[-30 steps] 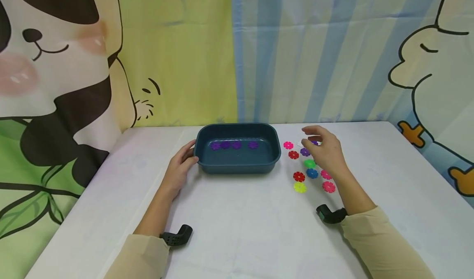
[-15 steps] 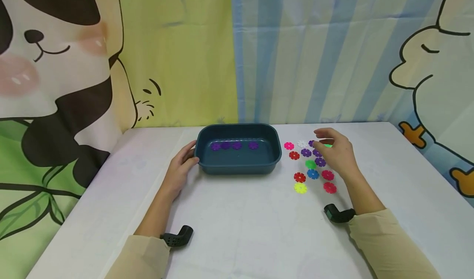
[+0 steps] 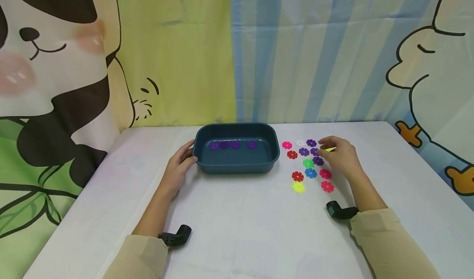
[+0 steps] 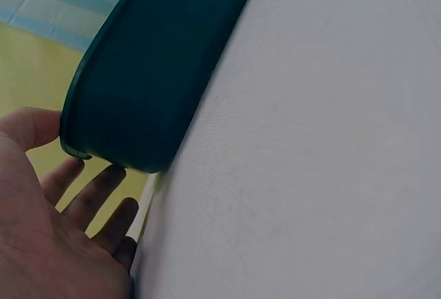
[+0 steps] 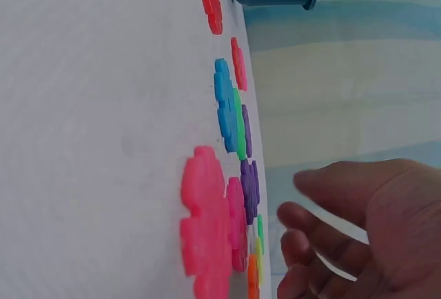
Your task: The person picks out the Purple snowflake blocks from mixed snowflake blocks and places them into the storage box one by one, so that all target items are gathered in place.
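Note:
The left hand (image 3: 175, 174) rests against the left end of a dark teal tray (image 3: 237, 169); in the left wrist view, the thumb of this hand (image 4: 55, 230) touches the rim and some fingertips meet the outer wall of the tray (image 4: 138, 92). Inside the tray lie several purple flower-shaped pieces (image 3: 235, 145). Above the right side of the loose pieces is the right hand (image 3: 342, 157), fingers loosely bent, close to a purple piece (image 3: 317, 161) and partly covering a yellow one (image 3: 329, 149). In the right wrist view no piece shows between the fingers of this hand (image 5: 351, 230).
Right of the tray, flower-shaped pieces lie spread on the white table (image 3: 237, 225): red (image 3: 298, 176), blue (image 3: 310, 173), green (image 3: 308, 163), white (image 3: 300, 144), pink (image 3: 286, 145), yellow (image 3: 298, 187) and more purple. A printed curtain (image 3: 185, 56) hangs behind the table.
The right hand has shifted to the right and slightly toward the near side, uncovering purple pieces that it partly hid. The left hand and the tray have stayed in place.

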A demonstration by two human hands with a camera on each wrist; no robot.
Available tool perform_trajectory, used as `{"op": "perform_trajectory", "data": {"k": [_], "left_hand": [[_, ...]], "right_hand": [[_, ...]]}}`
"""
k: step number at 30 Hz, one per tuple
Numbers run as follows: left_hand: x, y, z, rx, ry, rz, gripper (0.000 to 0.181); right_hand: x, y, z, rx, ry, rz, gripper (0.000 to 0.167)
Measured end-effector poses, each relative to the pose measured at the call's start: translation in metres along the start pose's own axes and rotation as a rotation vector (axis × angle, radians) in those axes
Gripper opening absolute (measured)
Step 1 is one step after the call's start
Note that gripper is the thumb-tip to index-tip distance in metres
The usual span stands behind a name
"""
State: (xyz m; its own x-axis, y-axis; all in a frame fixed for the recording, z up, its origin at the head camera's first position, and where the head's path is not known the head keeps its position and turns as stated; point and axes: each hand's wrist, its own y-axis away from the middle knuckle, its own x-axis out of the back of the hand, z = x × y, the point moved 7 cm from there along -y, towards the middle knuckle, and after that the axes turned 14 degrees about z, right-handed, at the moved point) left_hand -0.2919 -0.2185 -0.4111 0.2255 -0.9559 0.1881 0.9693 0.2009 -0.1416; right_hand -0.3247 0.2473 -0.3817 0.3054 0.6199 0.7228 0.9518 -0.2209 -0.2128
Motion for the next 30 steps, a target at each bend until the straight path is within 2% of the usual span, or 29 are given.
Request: {"op": "perform_trajectory", "data": {"k": [7, 13, 21, 30], "left_hand": [[0.0, -0.002, 0.001, -0.012, 0.0, 0.004, 0.057], [0.0, -0.003, 0.0, -0.012, 0.0, 0.006, 0.057], [0.0, -0.002, -0.001, -0.005, -0.002, 0.014, 0.056], [0.0, 0.0, 0.0, -0.002, -0.009, 0.014, 0.056]], "right_hand": [[-0.002, -0.002, 0.008, -0.016, 0.134, -0.106, 0.04], [-0.006, -0.002, 0.012, -0.013, 0.194, -0.196, 0.042], [-0.007, 0.0, 0.012, -0.014, 0.222, -0.207, 0.043], [-0.01, 0.002, 0.011, -0.049, 0.197, -0.192, 0.038]]}}
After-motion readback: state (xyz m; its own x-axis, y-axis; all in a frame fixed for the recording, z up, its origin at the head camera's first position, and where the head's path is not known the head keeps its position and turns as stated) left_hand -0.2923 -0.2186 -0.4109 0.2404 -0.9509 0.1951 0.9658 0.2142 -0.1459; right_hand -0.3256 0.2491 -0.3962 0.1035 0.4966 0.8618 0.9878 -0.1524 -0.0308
